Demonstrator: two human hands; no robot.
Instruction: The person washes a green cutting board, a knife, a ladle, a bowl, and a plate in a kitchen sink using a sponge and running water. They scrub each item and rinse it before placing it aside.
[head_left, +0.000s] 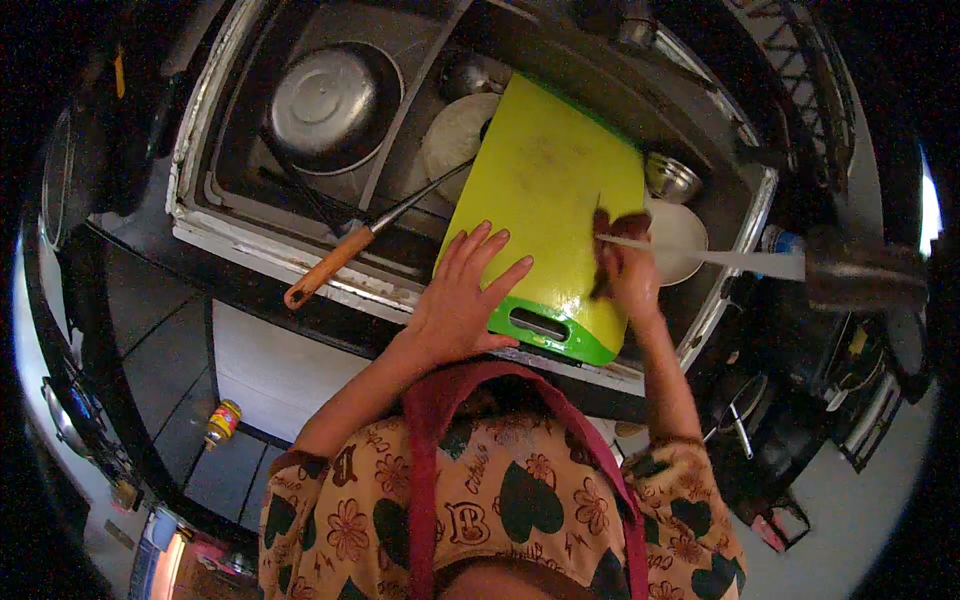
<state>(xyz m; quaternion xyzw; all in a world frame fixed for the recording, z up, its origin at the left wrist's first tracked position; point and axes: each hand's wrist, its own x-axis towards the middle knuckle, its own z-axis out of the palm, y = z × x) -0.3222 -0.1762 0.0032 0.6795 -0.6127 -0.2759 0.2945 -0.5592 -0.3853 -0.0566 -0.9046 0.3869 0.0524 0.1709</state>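
Observation:
A yellow-green cutting board (pixel 540 180) with a bright green handle end lies slanted across the right basin of the sink, its handle slot toward me. My left hand (pixel 460 290) rests flat on the board's left edge near the handle, fingers spread. On the board's right side, my right hand (pixel 632 280) is closed around a dark brown scrubbing pad or cloth (pixel 625 226), slightly blurred. A pale straight band (pixel 740 260) reaches over this hand from the right; I cannot tell whether it is a spout or running water.
An upturned metal pot (pixel 335 105) sits in the left basin. A wooden-handled utensil (pixel 335 265) leans over the front rim. Around the board are a pale plate (pixel 455 135), a white bowl (pixel 677 243) and a small metal bowl (pixel 672 178). A yellow-labelled bottle (pixel 222 422) stands lower left.

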